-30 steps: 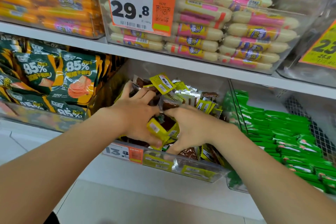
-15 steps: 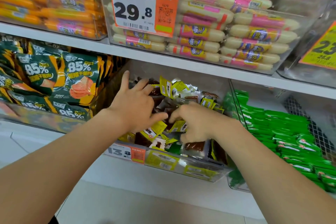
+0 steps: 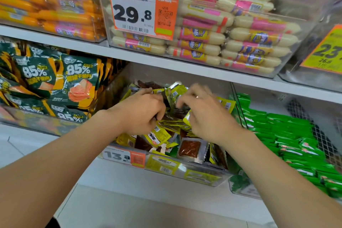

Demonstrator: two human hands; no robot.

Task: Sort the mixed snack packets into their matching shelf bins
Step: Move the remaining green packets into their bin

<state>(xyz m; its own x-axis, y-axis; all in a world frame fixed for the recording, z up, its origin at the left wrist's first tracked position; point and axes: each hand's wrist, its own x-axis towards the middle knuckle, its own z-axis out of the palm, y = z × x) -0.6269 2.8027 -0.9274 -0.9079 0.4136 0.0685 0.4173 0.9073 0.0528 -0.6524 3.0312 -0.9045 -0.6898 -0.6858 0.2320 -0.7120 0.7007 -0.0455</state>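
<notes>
On the lower shelf, both of my hands are inside the clear plastic bin [image 3: 185, 169] that is full of small yellow and brown foil snack packets [image 3: 159, 135]. My left hand [image 3: 138, 114] lies on the pile with the fingers curled down, and they grip some of these packets. My right hand [image 3: 207, 118] is just beside it, on the right part of the same pile. Its fingers are bent toward the packets, but they are blurred and I cannot tell if they hold anything.

One square clear packet with red-brown filling [image 3: 190, 149] lies near the front wall of the bin. On the right side are bright green packets [image 3: 286, 135] in a wire-mesh bin [image 3: 303, 109]. On the left side are dark green pouches printed with "85%" [image 3: 77, 83]. On the shelf above, pale sausages with pink labels [image 3: 249, 39] lie behind an orange and white price tag [image 3: 133, 13].
</notes>
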